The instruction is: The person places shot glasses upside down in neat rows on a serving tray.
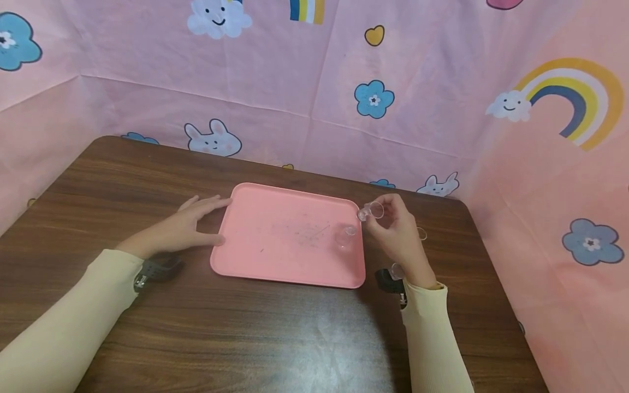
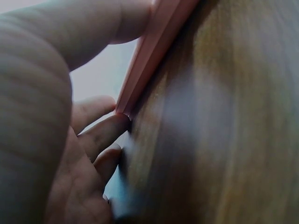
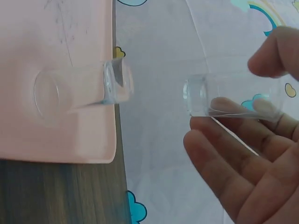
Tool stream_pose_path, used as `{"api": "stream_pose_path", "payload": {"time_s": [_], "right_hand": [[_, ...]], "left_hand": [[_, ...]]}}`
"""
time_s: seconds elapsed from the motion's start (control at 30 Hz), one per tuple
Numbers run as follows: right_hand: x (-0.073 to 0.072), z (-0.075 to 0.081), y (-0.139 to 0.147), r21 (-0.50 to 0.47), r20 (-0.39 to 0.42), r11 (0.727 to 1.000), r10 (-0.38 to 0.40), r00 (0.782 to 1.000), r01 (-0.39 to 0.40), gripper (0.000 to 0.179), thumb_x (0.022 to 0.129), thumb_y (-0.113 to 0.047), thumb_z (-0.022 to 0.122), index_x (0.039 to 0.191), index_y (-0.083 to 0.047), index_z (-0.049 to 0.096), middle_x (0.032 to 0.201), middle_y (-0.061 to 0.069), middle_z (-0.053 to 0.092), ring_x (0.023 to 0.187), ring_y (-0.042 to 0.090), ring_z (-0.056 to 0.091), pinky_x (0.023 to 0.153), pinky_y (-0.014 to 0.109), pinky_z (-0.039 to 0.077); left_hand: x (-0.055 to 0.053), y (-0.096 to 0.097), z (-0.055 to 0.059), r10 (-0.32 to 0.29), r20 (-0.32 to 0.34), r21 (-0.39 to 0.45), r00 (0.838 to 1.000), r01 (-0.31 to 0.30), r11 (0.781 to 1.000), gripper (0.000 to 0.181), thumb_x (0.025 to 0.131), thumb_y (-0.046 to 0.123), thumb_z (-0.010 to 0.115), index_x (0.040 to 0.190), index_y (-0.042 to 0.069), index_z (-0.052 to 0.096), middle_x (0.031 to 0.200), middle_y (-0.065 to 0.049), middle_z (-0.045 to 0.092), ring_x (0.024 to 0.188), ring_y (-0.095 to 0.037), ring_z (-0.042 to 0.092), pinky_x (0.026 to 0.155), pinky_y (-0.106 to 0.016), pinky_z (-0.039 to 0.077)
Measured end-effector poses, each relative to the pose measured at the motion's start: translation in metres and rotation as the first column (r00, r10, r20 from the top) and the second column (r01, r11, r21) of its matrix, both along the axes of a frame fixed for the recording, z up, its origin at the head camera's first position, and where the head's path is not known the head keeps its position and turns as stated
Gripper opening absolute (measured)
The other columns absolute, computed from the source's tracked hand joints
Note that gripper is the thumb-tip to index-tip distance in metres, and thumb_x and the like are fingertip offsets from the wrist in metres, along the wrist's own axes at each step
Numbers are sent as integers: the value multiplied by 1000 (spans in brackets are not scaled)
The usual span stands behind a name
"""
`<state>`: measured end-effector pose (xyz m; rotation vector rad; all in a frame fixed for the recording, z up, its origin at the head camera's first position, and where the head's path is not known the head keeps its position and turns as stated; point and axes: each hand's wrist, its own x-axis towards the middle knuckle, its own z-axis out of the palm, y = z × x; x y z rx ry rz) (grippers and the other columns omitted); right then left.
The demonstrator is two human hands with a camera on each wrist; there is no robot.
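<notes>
My left hand (image 1: 181, 226) rests its thumb and fingertips, spread apart, against the left rim of the pink tray (image 1: 255, 218). A small clear glass (image 1: 373, 210) is held by my right hand (image 1: 400, 232) just off the tray's upper right edge. In the right wrist view it lies sideways between thumb and fingers, its thick base towards the tray. Another clear glass (image 3: 79, 91) stands on the tray near its right side. Dark scuffs and scratches mark the tray's middle.
Two more clear rims show on the brown table (image 1: 275, 338), a glass (image 1: 397, 271) beside my right wrist and a rim (image 1: 422, 233) partly hidden behind my right hand. Patterned pink cloth (image 1: 295, 87) hangs at the back and sides.
</notes>
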<state>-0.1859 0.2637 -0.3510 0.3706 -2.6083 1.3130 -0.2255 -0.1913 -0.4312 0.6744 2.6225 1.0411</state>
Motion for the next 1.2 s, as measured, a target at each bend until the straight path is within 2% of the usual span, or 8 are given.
{"api": "stream_pose_path", "payload": {"time_s": [0.23, 0.3, 0.4, 0.6, 0.77, 0.87, 1.0, 1.2], "right_hand": [[2, 2, -9, -53, -29, 995, 83, 996, -84, 29, 95, -1, 70, 118, -3, 52, 108, 10, 70, 99, 19, 68, 91, 25, 58], [3, 2, -12, -60, -26, 993, 100, 995, -102, 29, 95, 0, 70, 118, -4, 52, 107, 10, 69, 97, 18, 68, 88, 22, 58], [4, 2, -14, -35, -27, 993, 109, 994, -110, 30, 95, -2, 70, 119, -5, 53, 107, 9, 68, 95, 18, 67, 86, 22, 58], [4, 5, -16, 114, -31, 988, 108, 994, -104, 29, 94, -8, 74, 118, -9, 59, 97, 6, 63, 81, 21, 60, 70, 25, 53], [1, 3, -15, 240, -18, 961, 150, 989, -141, 35, 93, -13, 78, 126, -7, 67, 96, 4, 64, 81, 19, 57, 70, 30, 51], [0, 2, -15, 287, 5, 947, 146, 989, -141, 42, 94, -17, 78, 133, -7, 66, 97, 5, 65, 83, 19, 58, 72, 32, 52], [1, 3, -17, 267, 55, 957, 104, 993, -115, 46, 93, -19, 80, 134, -9, 61, 99, 5, 67, 87, 19, 61, 77, 35, 54], [3, 5, -16, 208, 87, 971, 103, 991, -119, 31, 93, -21, 81, 113, -12, 59, 97, 2, 66, 85, 18, 61, 75, 33, 54]], "left_hand": [[-1, 0, -1, 2, 2, -4, 1000, -2, 1000, 94, 88, 49, 79, 161, 11, 34, 167, -24, 26, 157, -44, 14, 127, -57, -8], [-2, 0, -2, 3, 7, -7, 1000, -3, 1000, 94, 88, 50, 79, 161, 11, 34, 167, -24, 26, 157, -44, 14, 127, -58, -8], [-2, 0, -2, 5, 13, -16, 1000, -5, 1000, 95, 87, 50, 79, 161, 11, 34, 168, -23, 26, 157, -44, 13, 127, -59, -8], [-3, 0, -1, 5, 6, -7, 1000, -5, 1000, 93, 87, 47, 80, 161, 11, 35, 167, -24, 26, 157, -44, 13, 127, -59, -7], [-3, 0, -1, 5, -12, 7, 1000, -5, 1000, 91, 88, 44, 81, 160, 11, 37, 166, -25, 28, 157, -44, 14, 127, -59, -5], [-2, 0, 0, 12, -5, 5, 1000, -12, 1000, 91, 87, 44, 81, 160, 12, 37, 167, -25, 26, 157, -44, 13, 127, -59, -5], [-2, 1, 1, 9, -5, 7, 1000, -9, 1000, 91, 87, 43, 81, 160, 11, 37, 167, -25, 26, 157, -44, 13, 127, -59, -5], [-2, 1, 1, -2, -13, 10, 1000, 2, 1000, 91, 88, 43, 81, 160, 10, 37, 166, -25, 28, 157, -44, 16, 127, -57, -6]]}}
